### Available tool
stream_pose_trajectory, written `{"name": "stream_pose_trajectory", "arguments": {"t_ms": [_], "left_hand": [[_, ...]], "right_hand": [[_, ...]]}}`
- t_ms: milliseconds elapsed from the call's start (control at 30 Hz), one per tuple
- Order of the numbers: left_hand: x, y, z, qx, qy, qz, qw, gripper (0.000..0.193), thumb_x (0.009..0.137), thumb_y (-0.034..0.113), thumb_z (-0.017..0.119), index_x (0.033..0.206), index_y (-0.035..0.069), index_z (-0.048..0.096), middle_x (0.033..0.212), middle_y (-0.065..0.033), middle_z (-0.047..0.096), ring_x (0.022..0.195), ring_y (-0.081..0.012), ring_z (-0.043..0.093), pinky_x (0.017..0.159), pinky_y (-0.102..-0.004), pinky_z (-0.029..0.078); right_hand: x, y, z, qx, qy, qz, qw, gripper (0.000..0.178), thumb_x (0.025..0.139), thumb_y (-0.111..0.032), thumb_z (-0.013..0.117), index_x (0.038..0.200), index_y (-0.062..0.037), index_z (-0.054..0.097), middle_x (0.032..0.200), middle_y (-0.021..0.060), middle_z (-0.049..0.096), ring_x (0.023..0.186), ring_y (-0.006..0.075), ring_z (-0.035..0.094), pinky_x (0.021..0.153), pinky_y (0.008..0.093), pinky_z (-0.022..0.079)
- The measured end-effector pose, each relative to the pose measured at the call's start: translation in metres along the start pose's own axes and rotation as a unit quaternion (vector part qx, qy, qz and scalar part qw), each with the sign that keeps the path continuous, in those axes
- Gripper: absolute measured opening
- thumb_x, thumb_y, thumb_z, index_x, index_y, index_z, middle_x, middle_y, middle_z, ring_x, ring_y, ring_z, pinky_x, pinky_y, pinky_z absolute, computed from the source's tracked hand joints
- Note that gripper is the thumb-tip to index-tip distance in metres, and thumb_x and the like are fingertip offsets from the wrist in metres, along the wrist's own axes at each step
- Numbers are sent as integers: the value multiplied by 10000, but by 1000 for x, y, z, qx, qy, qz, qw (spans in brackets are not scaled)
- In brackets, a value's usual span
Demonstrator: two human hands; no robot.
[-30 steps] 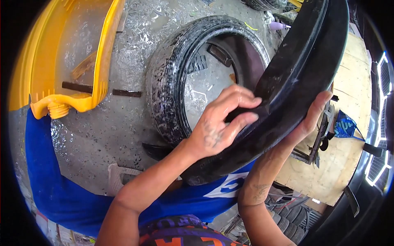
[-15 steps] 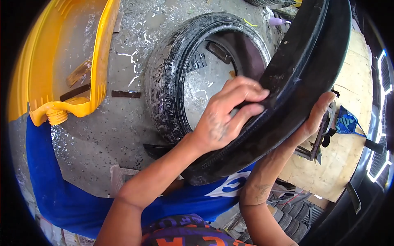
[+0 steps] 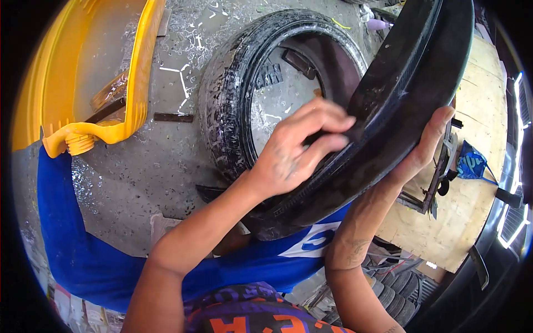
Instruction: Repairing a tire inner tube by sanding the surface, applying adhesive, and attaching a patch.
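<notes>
A long, curved black panel [image 3: 415, 102] with a groove along its length slants from the upper right down toward my lap. My right hand [image 3: 425, 147] is wrapped round its right edge, thumb on the near face, other fingers hidden behind. Beside the panel's left edge, my left hand [image 3: 302, 147] is pinched, thumb and forefinger close together. Its fingertips are blurred, and anything between them is too small to make out. Whether they touch the panel I cannot tell. Blue cloth [image 3: 222, 277] lies across below the panel's lower end.
A worn black tyre [image 3: 230, 105] lies on the wet grey floor [image 3: 155, 177] behind my left hand. At the left stands a yellow plastic shell [image 3: 139, 72], with a dark flat bar [image 3: 174, 117] near it. A plywood board [image 3: 444, 233] with a metal frame [image 3: 430, 188] is on the right.
My left hand has shifted slightly left and down along the panel, still pinched. My right hand keeps its grip on the panel's edge. The view has tilted a little.
</notes>
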State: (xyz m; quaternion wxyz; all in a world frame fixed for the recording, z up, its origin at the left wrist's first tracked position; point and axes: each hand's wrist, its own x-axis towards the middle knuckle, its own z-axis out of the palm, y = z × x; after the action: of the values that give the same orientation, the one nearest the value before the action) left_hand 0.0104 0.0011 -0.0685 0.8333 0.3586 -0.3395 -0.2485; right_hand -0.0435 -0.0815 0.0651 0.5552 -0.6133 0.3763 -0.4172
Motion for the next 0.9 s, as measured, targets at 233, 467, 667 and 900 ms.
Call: {"name": "stream_pose_trajectory", "arguments": {"t_ms": [233,467,667,900], "left_hand": [[-4,7,5,-63,28,-58,996,213,976,20,725,1187,-12,713,1199,-135,667,1137,-207,644,974,-334,509],[-13,7,-5,-23,-17,-43,999,227,988,-1,707,1213,-32,693,1207,-125,658,1152,-217,637,1025,-326,488],[-21,11,-10,-22,-24,-63,997,211,999,0,691,1208,-28,696,1213,-142,656,1166,-227,645,1038,-339,496],[-36,17,-9,9,-18,-59,998,214,971,28,743,1172,-26,695,1200,-133,676,1100,-223,675,975,-338,529]], "right_hand": [[7,5,-11,26,-37,-4,999,581,1108,-550,514,1373,-45,627,1146,93,724,916,184,702,805,317,594],[6,1,-15,23,-77,-1,997,581,1105,-544,523,1391,-46,612,1153,94,723,899,196,706,779,330,609],[6,4,-1,16,-47,-29,998,580,1104,-543,526,1409,-55,601,1160,100,719,898,198,707,777,329,613],[5,3,0,18,-2,-40,999,569,1110,-530,521,1416,-56,601,1169,102,720,910,202,710,783,335,614]]}}
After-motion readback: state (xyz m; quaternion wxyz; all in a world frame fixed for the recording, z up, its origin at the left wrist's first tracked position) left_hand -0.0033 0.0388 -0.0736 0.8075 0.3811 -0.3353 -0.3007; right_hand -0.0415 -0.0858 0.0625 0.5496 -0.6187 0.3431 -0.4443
